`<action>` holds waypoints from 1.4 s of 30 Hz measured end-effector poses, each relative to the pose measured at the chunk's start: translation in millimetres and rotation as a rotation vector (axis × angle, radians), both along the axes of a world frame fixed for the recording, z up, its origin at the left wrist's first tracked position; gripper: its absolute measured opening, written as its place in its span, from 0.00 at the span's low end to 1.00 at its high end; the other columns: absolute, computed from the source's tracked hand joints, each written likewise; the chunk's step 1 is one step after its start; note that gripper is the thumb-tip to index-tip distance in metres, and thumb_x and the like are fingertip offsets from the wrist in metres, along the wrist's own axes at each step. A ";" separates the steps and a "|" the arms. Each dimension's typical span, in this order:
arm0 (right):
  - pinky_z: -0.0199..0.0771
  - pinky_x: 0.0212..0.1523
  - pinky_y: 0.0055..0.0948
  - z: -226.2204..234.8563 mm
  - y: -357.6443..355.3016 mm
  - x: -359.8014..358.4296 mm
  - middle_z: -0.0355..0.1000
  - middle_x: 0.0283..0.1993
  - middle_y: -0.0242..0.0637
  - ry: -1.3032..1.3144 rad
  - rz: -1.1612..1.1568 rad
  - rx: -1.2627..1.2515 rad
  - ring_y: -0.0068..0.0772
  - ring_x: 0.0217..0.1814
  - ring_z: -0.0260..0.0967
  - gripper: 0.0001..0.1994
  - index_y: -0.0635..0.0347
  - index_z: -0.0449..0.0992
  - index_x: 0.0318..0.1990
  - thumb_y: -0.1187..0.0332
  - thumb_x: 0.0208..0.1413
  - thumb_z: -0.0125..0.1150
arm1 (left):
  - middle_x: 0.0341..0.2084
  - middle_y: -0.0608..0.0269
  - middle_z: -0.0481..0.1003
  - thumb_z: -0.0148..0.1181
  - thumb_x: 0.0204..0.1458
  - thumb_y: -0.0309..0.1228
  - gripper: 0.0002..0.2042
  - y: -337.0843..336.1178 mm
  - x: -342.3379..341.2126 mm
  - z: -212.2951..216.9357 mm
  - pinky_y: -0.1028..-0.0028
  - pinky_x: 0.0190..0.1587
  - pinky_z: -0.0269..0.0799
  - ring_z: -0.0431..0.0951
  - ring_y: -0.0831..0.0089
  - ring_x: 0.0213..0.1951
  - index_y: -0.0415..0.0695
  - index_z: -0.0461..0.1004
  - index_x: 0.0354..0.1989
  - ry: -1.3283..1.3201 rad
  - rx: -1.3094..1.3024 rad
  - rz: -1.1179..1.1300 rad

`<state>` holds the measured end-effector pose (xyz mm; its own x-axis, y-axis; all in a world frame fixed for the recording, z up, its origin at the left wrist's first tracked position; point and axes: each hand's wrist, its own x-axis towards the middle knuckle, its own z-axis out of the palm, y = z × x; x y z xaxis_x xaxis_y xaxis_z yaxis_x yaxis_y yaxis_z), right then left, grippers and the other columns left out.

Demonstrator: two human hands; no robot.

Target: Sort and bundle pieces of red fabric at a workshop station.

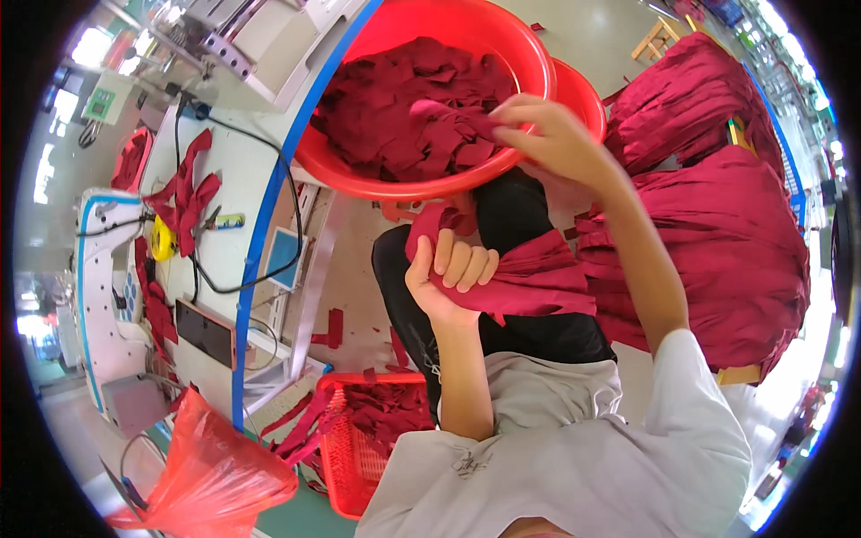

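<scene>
My left hand (456, 269) is closed around a bundle of dark red fabric strips (543, 278) above my lap. The strips trail rightward across my dark trousers. Over the right rim of a large red basin (413, 188), my right hand (552, 134) pinches a small red fabric piece (457, 117), blurred by motion. Many cut red fabric pieces (395, 108) lie heaped in the basin below it.
Large bundles of red fabric (700, 242) are stacked at my right. At the left stands a blue-edged table (229, 260) with a sewing machine (99, 296), a phone (204, 332) and a yellow tape measure (163, 238). A red basket (350, 457) of scraps and a red plastic bag (211, 475) are nearer.
</scene>
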<state>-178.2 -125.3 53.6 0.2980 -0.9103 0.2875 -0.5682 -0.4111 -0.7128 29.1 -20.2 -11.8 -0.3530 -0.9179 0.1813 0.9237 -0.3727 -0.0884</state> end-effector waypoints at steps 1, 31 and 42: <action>0.70 0.52 0.31 23.6 18.0 -7.8 0.75 0.47 0.43 -0.025 0.023 -0.062 0.37 0.50 0.72 0.10 0.70 0.77 0.41 0.70 0.57 0.60 | 0.10 0.76 0.57 0.38 0.67 0.43 0.20 2.9 5.1 -1.2 0.74 0.29 0.55 0.56 0.79 0.15 0.52 0.59 0.20 -0.030 -0.036 -0.007; 0.71 0.42 0.26 61.6 80.6 87.2 0.73 0.38 0.39 -0.209 0.212 0.163 0.29 0.38 0.72 0.12 0.66 0.72 0.44 0.67 0.60 0.61 | 0.47 0.65 0.76 0.62 0.57 0.30 0.18 34.2 -24.0 43.6 0.71 0.50 0.72 0.77 0.73 0.47 0.42 0.70 0.55 -0.534 0.222 0.187; 0.56 0.32 0.16 21.0 133.0 20.4 0.65 0.31 0.20 -0.306 0.049 0.566 0.09 0.32 0.57 0.06 0.65 0.72 0.34 0.72 0.60 0.60 | 0.32 0.66 0.75 0.41 0.64 0.44 0.20 22.6 -19.0 43.7 0.77 0.45 0.67 0.73 0.78 0.36 0.40 0.74 0.37 -0.542 0.219 0.244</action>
